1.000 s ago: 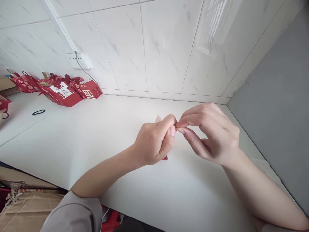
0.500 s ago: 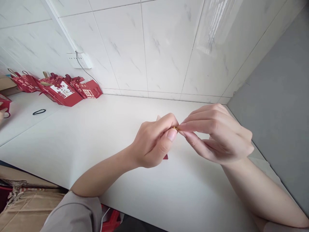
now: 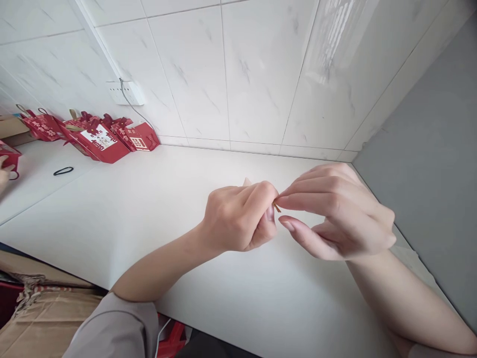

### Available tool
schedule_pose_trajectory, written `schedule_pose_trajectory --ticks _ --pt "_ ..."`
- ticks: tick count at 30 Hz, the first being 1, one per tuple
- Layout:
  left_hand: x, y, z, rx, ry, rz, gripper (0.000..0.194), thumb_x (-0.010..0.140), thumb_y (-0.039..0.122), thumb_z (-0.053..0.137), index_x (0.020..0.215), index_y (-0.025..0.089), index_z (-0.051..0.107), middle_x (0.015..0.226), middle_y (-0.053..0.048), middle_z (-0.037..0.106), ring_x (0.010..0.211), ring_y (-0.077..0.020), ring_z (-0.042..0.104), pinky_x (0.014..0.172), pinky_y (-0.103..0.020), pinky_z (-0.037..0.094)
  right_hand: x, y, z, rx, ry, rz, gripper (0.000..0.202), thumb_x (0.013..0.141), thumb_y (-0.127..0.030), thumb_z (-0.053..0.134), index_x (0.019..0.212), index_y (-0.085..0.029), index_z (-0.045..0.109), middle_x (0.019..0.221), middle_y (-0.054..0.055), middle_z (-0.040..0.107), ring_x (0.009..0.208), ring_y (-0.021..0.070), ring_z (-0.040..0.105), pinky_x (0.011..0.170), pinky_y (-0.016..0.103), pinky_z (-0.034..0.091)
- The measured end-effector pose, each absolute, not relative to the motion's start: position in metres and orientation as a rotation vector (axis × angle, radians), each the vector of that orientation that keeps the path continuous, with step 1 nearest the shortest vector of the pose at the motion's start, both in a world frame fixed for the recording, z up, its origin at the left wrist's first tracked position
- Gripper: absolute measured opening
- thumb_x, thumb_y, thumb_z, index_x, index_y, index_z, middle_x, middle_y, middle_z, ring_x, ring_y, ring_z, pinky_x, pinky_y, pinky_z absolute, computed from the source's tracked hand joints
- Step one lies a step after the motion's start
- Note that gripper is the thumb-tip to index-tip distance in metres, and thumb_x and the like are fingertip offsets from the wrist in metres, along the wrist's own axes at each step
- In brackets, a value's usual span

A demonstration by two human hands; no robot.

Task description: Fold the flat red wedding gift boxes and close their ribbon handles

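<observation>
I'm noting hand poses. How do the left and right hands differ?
The left hand is curled into a fist; the right hand is more open, its thumb apart. A small golden-brown strip pokes from the left hand's grip, while the right hand's fingertips are beside it. Both hands are bare.

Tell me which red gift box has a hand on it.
The red gift box cut off by the picture's left edge: a co-worker's hand touches it. The others, grouped by the wall, have none.

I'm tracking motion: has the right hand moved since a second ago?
Yes: the back of the right hand has shifted rightward, closer to the grey panel.
</observation>
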State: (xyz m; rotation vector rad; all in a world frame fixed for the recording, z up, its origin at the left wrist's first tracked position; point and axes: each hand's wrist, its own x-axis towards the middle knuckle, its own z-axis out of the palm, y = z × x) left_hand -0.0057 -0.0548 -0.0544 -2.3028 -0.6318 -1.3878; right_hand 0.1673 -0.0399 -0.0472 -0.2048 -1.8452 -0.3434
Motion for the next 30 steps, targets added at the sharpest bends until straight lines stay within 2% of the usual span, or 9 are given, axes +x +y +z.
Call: schedule_pose_trajectory --ticks 11,14,17,21,26,30 --pt "-0.007 -0.059 -0.055 -2.556 -0.665 -1.475 0.009 0.084 0.012 0.041 0.079 0.020 0.041 0.054 0.006 0.046 0.041 -0.0071 0.028 0.040 -0.023 0.023 0.168 -0.043 -0.047 -0.237 -1.898 -0.151 0.010 0.086 -0.017 0.060 0.079 -0.023 0.062 0.064 -0.001 0.068 0.055 0.0141 0.062 0.057 0.032 0.051" --pt "-0.008 -0.064 -0.055 -2.928 -0.773 -1.528 0.010 0.093 0.020 0.036 0.083 0.020 0.039 0.055 0.006 0.044 0.042 -0.0074 0.031 0.047 -0.023 0.032 0.169 -0.044 -0.048 -0.240 -1.878 -0.064 0.008 0.084 -0.016 0.063 0.080 -0.023 0.061 0.066 -0.002 0.069 0.056 0.0142 0.063 0.058 0.032 0.051" --pt "-0.008 -0.070 -0.051 -3.253 -0.930 -1.546 0.019 0.098 0.029 0.028 0.084 0.020 0.038 0.053 0.007 0.036 0.045 -0.0088 0.034 0.058 -0.027 0.040 0.169 -0.045 -0.049 -0.252 -1.867 0.003 0.010 0.082 -0.016 0.067 0.081 -0.023 0.060 0.065 -0.002 0.068 0.056 0.0150 0.064 0.058 0.032 0.052" --pt "-0.009 -0.076 -0.045 -3.405 -1.026 -1.583 0.022 0.099 0.030 0.025 0.083 0.020 0.036 0.056 0.006 0.036 0.048 -0.0094 0.035 0.059 -0.028 0.039 0.171 -0.044 -0.048 -0.240 -1.865 0.074 0.010 0.082 -0.019 0.068 0.082 -0.023 0.059 0.064 -0.003 0.066 0.055 0.0156 0.064 0.057 0.033 0.053" --pt "-0.009 -0.078 -0.045 -3.365 -0.896 -1.519 0.017 0.098 0.026 0.026 0.089 0.021 0.038 0.055 0.005 0.041 0.048 -0.0101 0.038 0.057 -0.027 0.037 0.172 -0.045 -0.048 -0.213 -1.837 0.153 0.016 0.078 -0.019 0.072 0.090 -0.025 0.063 0.070 -0.002 0.068 0.060 0.0173 0.065 0.058 0.035 0.055" --pt "-0.009 -0.078 -0.047 -3.265 -0.726 -1.476 0.013 0.097 0.023 0.029 0.089 0.021 0.039 0.054 0.007 0.039 0.046 -0.0093 0.037 0.054 -0.025 0.034 0.174 -0.048 -0.046 -0.156 -1.860 0.325 0.028 0.078 -0.017 0.073 0.104 -0.024 0.065 0.076 0.000 0.069 0.062 0.0165 0.065 0.058 0.033 0.056"
